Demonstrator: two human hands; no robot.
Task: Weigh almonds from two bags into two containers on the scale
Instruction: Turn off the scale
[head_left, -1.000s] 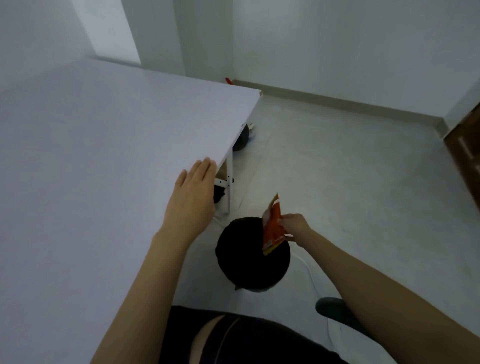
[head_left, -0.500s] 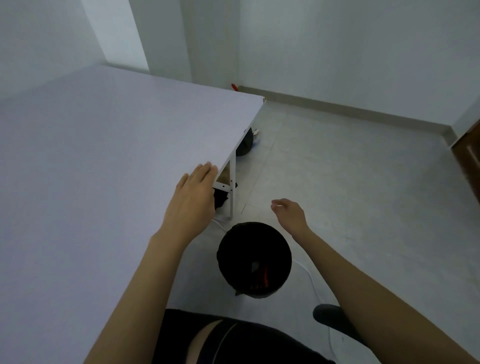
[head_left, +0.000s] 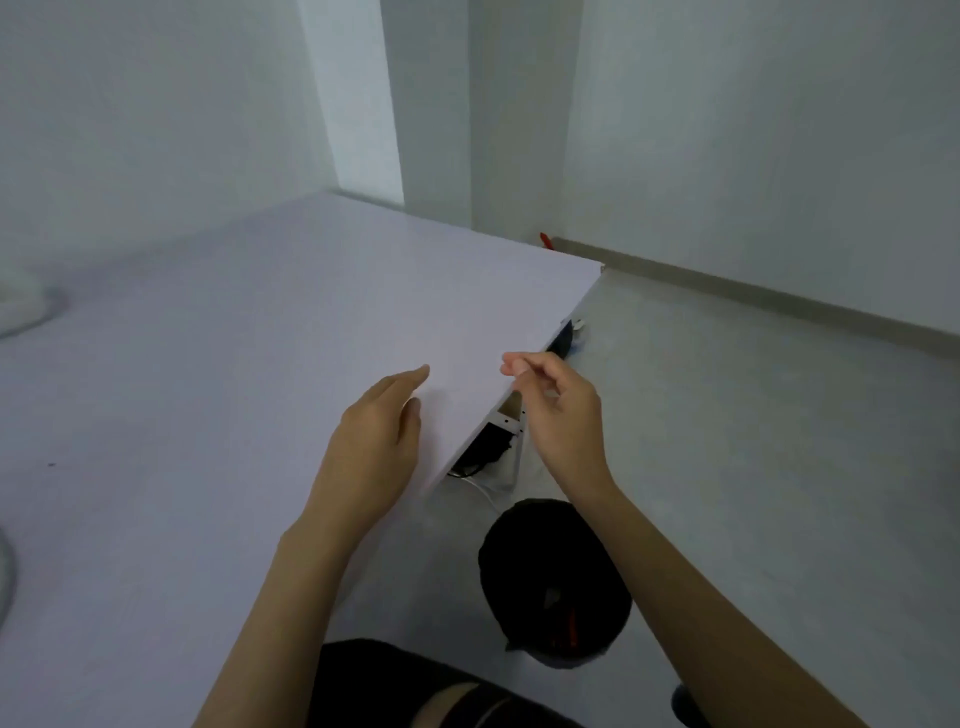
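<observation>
Left hand (head_left: 371, 447) is held flat over the white table (head_left: 208, 364), close to its right edge, with the fingers (head_left: 410, 376) straight and pressed together and the thumb tucked alongside. Nothing is gripped by it. Whether the palm rests on the tabletop or is held just above it cannot be told.

Right hand (head_left: 558, 415) is raised beside the table's edge, out over the floor (head_left: 753, 415), apart from the left hand. Its fingers are loosely curled, with the index finger and thumb reaching forward towards the table edge, and nothing is held between them.

Below the right forearm, a round black bin (head_left: 493, 540) is seen standing on the floor beside the table. A red bag (head_left: 573, 626) lies inside it, of which only a narrow strip can be made out against the dark interior.

A white table bracket (head_left: 511, 415) and dark cables are visible under the table edge, between the two hands. A white object (head_left: 18, 301) is cut off by the frame at the table's far left.
</observation>
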